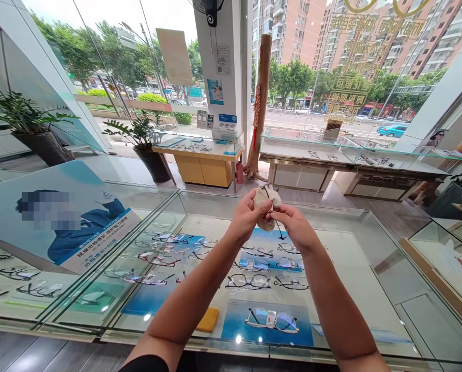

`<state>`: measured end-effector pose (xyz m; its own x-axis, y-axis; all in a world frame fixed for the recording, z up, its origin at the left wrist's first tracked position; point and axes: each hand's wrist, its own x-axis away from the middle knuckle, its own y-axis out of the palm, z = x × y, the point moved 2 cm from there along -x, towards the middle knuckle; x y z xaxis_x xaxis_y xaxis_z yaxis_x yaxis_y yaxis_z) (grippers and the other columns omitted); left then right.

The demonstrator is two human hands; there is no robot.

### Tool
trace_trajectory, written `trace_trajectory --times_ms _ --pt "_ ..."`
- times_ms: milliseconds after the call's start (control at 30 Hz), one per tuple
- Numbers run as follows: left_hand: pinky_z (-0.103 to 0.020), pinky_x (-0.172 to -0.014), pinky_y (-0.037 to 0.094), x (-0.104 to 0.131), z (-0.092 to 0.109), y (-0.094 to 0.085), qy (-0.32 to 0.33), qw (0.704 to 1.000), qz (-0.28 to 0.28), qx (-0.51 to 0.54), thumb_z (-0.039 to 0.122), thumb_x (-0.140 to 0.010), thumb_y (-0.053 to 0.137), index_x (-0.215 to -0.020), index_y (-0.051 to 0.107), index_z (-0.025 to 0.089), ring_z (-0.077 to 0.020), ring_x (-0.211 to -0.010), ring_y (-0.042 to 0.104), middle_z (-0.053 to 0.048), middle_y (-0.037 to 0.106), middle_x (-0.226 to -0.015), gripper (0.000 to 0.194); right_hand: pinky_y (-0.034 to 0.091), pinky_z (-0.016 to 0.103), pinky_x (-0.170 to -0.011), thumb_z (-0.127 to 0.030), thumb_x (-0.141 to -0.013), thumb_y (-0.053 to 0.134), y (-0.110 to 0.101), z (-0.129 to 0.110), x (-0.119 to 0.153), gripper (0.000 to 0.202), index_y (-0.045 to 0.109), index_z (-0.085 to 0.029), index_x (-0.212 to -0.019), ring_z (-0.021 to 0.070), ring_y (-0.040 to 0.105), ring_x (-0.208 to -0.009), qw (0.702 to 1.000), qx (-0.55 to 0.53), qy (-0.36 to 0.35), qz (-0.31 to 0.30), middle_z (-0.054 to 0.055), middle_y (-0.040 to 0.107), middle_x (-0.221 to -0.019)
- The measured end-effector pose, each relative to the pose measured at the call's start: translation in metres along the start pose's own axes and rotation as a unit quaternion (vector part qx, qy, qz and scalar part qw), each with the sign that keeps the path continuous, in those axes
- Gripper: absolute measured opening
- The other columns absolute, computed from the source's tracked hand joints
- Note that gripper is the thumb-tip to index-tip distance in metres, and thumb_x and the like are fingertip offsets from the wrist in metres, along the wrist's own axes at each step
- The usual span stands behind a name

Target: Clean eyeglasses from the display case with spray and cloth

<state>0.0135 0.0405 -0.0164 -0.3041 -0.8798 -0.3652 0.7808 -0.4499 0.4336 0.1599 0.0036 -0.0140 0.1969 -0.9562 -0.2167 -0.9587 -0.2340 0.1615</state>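
Both my hands meet above the glass display case (347,219), arms stretched forward. My left hand (249,214) is closed on a pale beige cloth (261,195) bunched around a pair of eyeglasses (270,224). A lens shows below the cloth, and a thin dark temple hangs down on the right. My right hand (293,222) pinches the eyeglasses near that temple, its fingertips close to the left thumb. Part of the frame is hidden by cloth and fingers. Beneath, inside the case, lie several rows of eyeglasses (248,281).
A large poster board (79,217) leans over the case at left. Near the front edge are a clear-lensed pair on a blue card (231,330) and a yellow-orange cloth (208,319). Beyond stand a wooden-fronted showcase (203,168), potted plants (151,160) and a tree-trunk post (260,103).
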Motion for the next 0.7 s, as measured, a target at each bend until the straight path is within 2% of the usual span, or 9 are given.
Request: trace_trajectory --times_ms 133,233,367,500,600,700 --pt "-0.022 -0.051 0.042 0.000 -0.006 -0.001 0.055 0.996 0.073 -0.020 0.065 -0.083 0.087 -0.087 0.067 0.016 -0.0089 -0.053 0.052 0.000 0.064 -0.069 0.052 0.049 0.040 -0.090 -0.047 -0.082 0.083 0.010 0.001 0.001 0.024 0.082 -0.023 -0.085 0.0219 0.062 -0.088 0.999 0.020 -0.008 -0.032 0.003 0.075 -0.088" --pt "-0.024 -0.048 0.040 -0.003 -0.004 -0.005 0.040 0.996 0.073 -0.016 0.070 -0.083 0.084 -0.084 0.066 0.017 -0.0094 -0.049 0.050 0.001 0.062 -0.064 0.056 0.049 0.039 -0.089 -0.047 -0.082 0.083 0.010 0.001 0.001 0.024 0.081 -0.023 -0.082 0.0219 0.062 -0.087 0.999 0.021 -0.016 -0.024 0.003 0.074 -0.086" --pt "-0.026 -0.057 0.051 -0.004 0.005 -0.009 -0.017 1.000 0.005 0.009 0.063 -0.081 0.089 -0.095 0.071 0.015 -0.0133 -0.058 0.061 -0.002 0.068 -0.072 0.053 0.047 0.038 -0.089 -0.045 -0.085 0.080 0.002 -0.001 0.001 0.023 0.082 -0.023 -0.082 0.0217 0.061 -0.090 1.000 0.014 -0.023 0.007 0.004 0.076 -0.090" --pt "-0.027 -0.068 0.056 -0.001 0.009 -0.005 -0.044 0.998 -0.049 0.025 0.046 -0.078 0.097 -0.119 0.072 0.016 -0.0136 -0.069 0.064 -0.004 0.072 -0.086 0.056 0.046 0.038 -0.092 -0.044 -0.083 0.081 -0.003 -0.002 0.001 0.021 0.081 -0.024 -0.082 0.0218 0.061 -0.093 1.000 -0.011 -0.018 0.018 0.004 0.075 -0.090" --pt "-0.024 -0.063 0.052 0.000 0.004 -0.002 -0.018 0.999 -0.033 0.017 0.041 -0.076 0.098 -0.115 0.071 0.017 -0.0102 -0.063 0.059 0.000 0.068 -0.080 0.053 0.047 0.038 -0.089 -0.045 -0.082 0.081 0.002 -0.001 0.000 0.022 0.080 -0.023 -0.082 0.0213 0.060 -0.090 1.000 -0.004 -0.014 0.020 0.004 0.074 -0.089" --pt "-0.022 -0.052 0.044 -0.001 -0.003 -0.001 0.024 0.999 0.022 0.000 0.054 -0.081 0.092 -0.097 0.069 0.017 -0.0081 -0.053 0.052 0.001 0.064 -0.071 0.046 0.047 0.038 -0.085 -0.046 -0.082 0.080 0.011 0.003 0.000 0.023 0.079 -0.023 -0.081 0.0208 0.058 -0.084 1.000 0.023 -0.015 0.007 0.003 0.072 -0.085"
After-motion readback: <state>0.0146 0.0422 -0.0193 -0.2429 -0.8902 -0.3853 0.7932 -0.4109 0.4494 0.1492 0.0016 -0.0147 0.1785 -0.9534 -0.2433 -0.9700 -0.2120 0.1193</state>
